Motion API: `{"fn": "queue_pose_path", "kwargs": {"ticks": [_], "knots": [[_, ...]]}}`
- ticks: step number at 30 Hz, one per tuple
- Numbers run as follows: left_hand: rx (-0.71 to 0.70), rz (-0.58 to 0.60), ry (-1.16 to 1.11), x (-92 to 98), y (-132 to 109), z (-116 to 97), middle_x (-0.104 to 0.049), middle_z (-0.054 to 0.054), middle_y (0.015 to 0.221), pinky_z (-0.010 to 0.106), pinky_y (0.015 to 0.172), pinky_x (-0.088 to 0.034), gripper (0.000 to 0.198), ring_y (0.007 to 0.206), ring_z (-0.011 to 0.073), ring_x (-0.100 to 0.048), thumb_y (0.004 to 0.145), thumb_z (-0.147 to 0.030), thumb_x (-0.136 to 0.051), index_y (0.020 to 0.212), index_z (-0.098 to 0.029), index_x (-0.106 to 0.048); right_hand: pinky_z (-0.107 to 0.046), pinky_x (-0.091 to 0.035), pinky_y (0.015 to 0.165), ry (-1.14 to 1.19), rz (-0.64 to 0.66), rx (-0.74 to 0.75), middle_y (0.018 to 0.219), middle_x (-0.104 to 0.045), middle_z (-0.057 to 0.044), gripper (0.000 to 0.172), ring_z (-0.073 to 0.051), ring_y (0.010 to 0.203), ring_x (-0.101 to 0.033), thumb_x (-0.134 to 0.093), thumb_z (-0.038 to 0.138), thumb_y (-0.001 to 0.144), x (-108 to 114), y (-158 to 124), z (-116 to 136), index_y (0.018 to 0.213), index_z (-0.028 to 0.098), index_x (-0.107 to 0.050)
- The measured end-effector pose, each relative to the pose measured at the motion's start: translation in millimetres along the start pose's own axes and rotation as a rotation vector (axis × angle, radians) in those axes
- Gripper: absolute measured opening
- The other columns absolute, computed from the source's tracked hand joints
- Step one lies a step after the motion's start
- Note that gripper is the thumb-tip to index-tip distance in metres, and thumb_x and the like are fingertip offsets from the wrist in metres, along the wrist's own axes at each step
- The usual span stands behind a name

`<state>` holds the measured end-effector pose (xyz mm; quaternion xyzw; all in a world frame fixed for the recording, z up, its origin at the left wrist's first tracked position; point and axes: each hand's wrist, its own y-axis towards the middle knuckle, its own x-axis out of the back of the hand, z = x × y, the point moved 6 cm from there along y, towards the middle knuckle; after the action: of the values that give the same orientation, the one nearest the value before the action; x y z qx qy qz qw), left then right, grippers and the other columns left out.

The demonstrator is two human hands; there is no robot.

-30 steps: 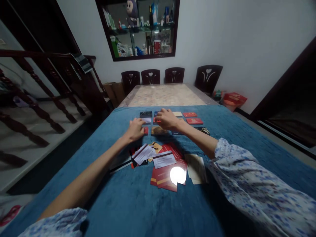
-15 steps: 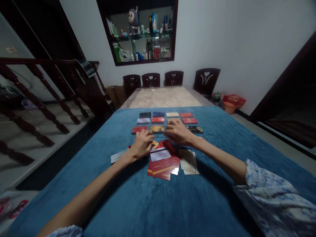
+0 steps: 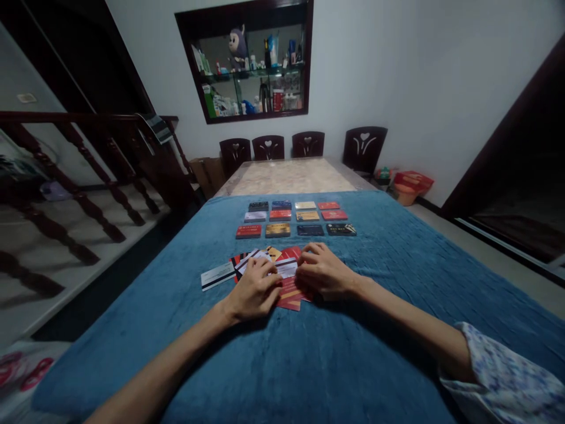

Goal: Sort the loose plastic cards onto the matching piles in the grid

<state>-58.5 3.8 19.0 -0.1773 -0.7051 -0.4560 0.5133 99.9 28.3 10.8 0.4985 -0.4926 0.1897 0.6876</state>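
Note:
A loose, overlapping pile of plastic bank cards (image 3: 289, 290) lies on the blue cloth, mostly red, with a white card (image 3: 286, 268) on top. My left hand (image 3: 256, 288) rests over the pile's left part, its fingers curled around card edges. From the other side, my right hand (image 3: 324, 272) has bent fingers closed against the right edges of the cards. A pale card with a dark stripe (image 3: 218, 275) sticks out at the left. Between the hands and beyond them a yellow card (image 3: 273, 253) shows. The cards under my palms are hidden.
Beyond the hands, several neat card stacks stand in three rows, among them a gold stack (image 3: 278, 230) and a black stack (image 3: 341, 229). A blue cloth (image 3: 185, 341) covers the near table. Dark chairs (image 3: 364, 147) stand by the far end.
Both hands have moved nearer to me, from beside the front row of stacks onto the loose cards. The right hand now covers the cream cards. White striped cards show at the left.

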Motion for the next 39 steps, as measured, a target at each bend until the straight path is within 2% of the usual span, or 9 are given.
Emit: {"fn": "queue_pose_path", "kwargs": {"ticks": [7, 13, 18, 24, 28, 34, 39], "knots": [[-0.104, 0.202, 0.05, -0.7, -4.5, -11.4, -0.061, 0.01, 0.092, 0.043, 0.082, -0.04, 0.023, 0.089, 0.0242, -0.05, 0.085, -0.037, -0.057, 0.092, -0.015, -0.062, -0.042, -0.035, 0.087, 0.049, 0.043, -0.007, 0.099, -0.065, -0.01, 0.02, -0.024, 0.099, -0.047, -0.058, 0.033, 0.09, -0.7, -17.9, 15.6, 0.1, 0.019, -0.068], [-0.141, 0.247, 0.016, -0.8, -4.8, -13.9, -0.061, 0.009, 0.095, 0.041, 0.083, -0.039, 0.018, 0.092, 0.0236, -0.051, 0.085, -0.034, -0.058, 0.09, -0.017, -0.064, -0.04, -0.039, 0.084, 0.16, 0.039, 0.018, 0.1, -0.065, -0.01, 0.018, -0.024, 0.1, -0.048, -0.06, 0.031, 0.087, 0.6, -22.4, 21.0, 0.097, 0.018, -0.066], [-0.167, 0.222, 0.005, 0.8, -4.7, -15.8, -0.062, 0.008, 0.09, 0.039, 0.081, -0.041, 0.014, 0.09, 0.0234, -0.053, 0.085, -0.03, -0.058, 0.088, -0.018, -0.064, -0.04, -0.042, 0.084, 0.196, 0.016, 0.037, 0.097, -0.067, -0.009, 0.011, -0.023, 0.099, -0.05, -0.058, 0.025, 0.087, 4.0, -21.4, 25.5, 0.092, 0.019, -0.065], [-0.273, 0.174, 0.051, -3.4, -5.7, -20.9, -0.063, 0.008, 0.079, 0.038, 0.079, -0.044, 0.01, 0.078, 0.0205, -0.054, 0.084, -0.025, -0.056, 0.081, -0.017, -0.062, -0.039, -0.042, 0.084, 0.186, 0.02, 0.05, 0.097, -0.067, -0.008, 0.013, -0.022, 0.098, -0.051, -0.059, 0.027, 0.087, 6.1, -22.1, 27.4, 0.095, 0.019, -0.065], [-0.306, 0.121, 0.065, -2.5, -4.4, -21.6, -0.061, 0.006, 0.069, 0.036, 0.076, -0.044, 0.017, 0.07, 0.0176, -0.053, 0.087, -0.018, -0.05, 0.074, -0.017, -0.061, -0.04, -0.042, 0.084, 0.149, -0.02, 0.049, 0.097, -0.068, -0.009, 0.016, -0.022, 0.098, -0.053, -0.059, 0.029, 0.088, 3.9, -24.6, 23.8, 0.098, 0.018, -0.066], [-0.255, 0.055, 0.003, 5.9, -0.7, -11.6, -0.064, 0.007, 0.073, 0.036, 0.076, -0.045, 0.022, 0.074, 0.0188, -0.056, 0.09, -0.016, -0.044, 0.086, -0.016, -0.066, -0.037, -0.044, 0.082, 0.025, -0.15, 0.016, 0.093, -0.071, -0.009, 0.018, -0.021, 0.096, -0.056, -0.051, 0.02, 0.095, -5.9, -27.9, 12.5, 0.102, 0.02, -0.068], [-0.219, -0.011, -0.029, 4.4, -0.1, 1.8, -0.066, 0.01, 0.079, 0.036, 0.076, -0.047, 0.023, 0.079, 0.0201, -0.058, 0.092, -0.016, -0.043, 0.094, -0.015, -0.066, -0.034, -0.045, 0.079, 0.011, -0.2, -0.044, 0.089, -0.071, -0.008, 0.019, -0.02, 0.092, -0.057, -0.05, 0.018, 0.096, -10.7, -28.5, 5.9, 0.102, 0.02, -0.068]]}}
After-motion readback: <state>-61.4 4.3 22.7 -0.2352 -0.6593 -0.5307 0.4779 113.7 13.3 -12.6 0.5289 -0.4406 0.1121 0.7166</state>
